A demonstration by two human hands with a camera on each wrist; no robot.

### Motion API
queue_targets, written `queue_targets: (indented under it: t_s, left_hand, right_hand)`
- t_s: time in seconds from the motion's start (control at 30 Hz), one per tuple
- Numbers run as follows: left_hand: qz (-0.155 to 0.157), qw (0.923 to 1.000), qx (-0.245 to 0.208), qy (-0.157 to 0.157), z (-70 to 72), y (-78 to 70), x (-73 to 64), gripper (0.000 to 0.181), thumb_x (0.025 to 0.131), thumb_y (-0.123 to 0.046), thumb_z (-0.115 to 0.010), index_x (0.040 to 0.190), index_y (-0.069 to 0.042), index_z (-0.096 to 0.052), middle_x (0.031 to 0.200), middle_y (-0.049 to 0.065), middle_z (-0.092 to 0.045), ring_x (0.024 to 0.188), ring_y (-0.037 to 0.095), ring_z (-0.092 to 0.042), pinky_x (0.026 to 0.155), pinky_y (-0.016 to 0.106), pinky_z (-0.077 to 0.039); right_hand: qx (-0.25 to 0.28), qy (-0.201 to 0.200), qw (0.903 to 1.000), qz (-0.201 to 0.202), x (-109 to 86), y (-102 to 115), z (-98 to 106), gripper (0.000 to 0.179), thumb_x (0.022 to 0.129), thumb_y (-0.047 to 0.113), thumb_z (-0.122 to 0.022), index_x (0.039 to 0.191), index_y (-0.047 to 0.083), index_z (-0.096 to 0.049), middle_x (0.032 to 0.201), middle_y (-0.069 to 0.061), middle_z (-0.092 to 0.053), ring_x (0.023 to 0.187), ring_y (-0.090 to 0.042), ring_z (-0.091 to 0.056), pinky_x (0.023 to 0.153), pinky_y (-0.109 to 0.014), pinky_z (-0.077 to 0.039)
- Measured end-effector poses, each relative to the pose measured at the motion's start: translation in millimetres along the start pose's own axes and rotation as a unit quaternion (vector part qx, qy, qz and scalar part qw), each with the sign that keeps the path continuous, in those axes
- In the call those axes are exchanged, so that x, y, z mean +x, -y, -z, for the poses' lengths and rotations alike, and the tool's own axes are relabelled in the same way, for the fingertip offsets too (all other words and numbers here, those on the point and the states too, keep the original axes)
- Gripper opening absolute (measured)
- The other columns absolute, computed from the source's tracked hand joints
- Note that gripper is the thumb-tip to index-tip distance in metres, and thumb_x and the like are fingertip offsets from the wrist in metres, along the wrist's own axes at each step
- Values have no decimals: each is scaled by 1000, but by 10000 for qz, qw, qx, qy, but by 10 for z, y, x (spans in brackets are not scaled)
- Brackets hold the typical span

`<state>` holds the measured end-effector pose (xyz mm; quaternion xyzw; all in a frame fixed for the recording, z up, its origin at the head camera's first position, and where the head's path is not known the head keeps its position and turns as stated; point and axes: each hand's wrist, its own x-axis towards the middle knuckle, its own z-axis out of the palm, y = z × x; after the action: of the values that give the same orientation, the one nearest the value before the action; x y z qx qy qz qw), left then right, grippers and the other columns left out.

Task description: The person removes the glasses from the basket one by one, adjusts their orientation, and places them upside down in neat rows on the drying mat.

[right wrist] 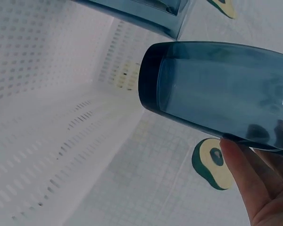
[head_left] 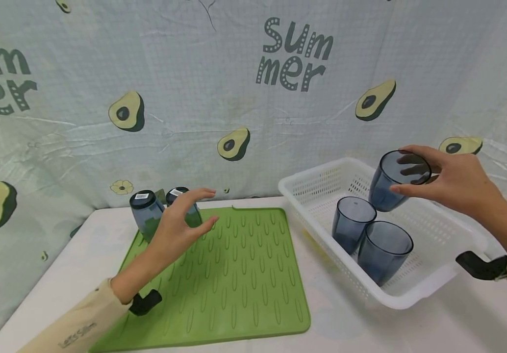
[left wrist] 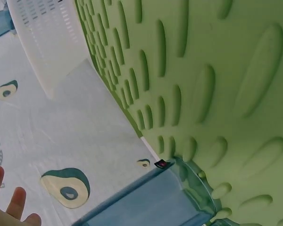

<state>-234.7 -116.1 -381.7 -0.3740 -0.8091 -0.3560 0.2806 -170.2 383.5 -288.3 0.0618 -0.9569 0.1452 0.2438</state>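
Note:
My right hand grips a blue glass tumbler near its rim, thumb on the near side and fingers behind, held over the white basket. Below it, two similar tumblers stand mouth up inside the basket. In the right wrist view the gripped tumbler shows its thick dark base. My left hand hovers over the green mat, thumb and fingers apart with nothing between them. Beside it, two tumblers sit upside down at the mat's far left corner, one partly hidden by the hand.
The mat and basket share a white table. A pale curtain printed with avocados and lettering hangs behind. The basket's raised perforated wall surrounds the tumblers on the right.

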Motion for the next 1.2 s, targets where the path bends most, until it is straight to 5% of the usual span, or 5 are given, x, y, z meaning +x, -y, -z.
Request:
queue_targets:
  t_s: [0.23,0.8,0.93,1.07,1.2]
  left_hand:
    - [30,9999,-127,94,-27,-100,-56,48,84,-3,-83,128,-6,-66,136,9,-63,131,28,-54,103,50,-46]
    - [-90,9994,-256,218,-75,-190,-169,54,83,-6,-84,133,-7,-63,130,5,-67,122,23,-62,99,34,-51]
    - [-55,9992,-285,276,-82,-211,-193,56,84,-6,-84,135,-10,-63,131,3,-67,122,22,-63,99,31,-52]
    - [-3,9990,-285,336,-84,-226,-219,57,85,-7,-83,137,-12,-62,132,3,-67,122,21,-63,97,37,-54]
    - [130,9984,-344,434,-87,-250,-241,57,86,-9,-82,139,-14,-62,134,2,-66,124,22,-63,95,44,-56]
  right_hand:
    - [19,-82,9999,-128,-2,49,79,84,70,37,-94,140,8,-59,108,-34,-69,93,-54,-66,51,-24,-42]
    - [366,-274,9989,128,-73,376,211,84,66,29,-97,140,13,-62,103,-27,-72,80,-44,-72,51,-14,-39]
    - [520,-336,9975,343,-103,457,216,83,64,25,-98,139,17,-63,100,-21,-74,77,-14,-74,52,-11,-39]
    - [800,-345,9947,552,-119,556,205,83,62,22,-99,138,21,-65,100,-14,-75,76,22,-57,57,-8,-42]
    - [919,-286,9922,795,-144,652,172,86,59,21,-100,137,21,-65,99,-9,-76,76,17,-62,59,-8,-43]
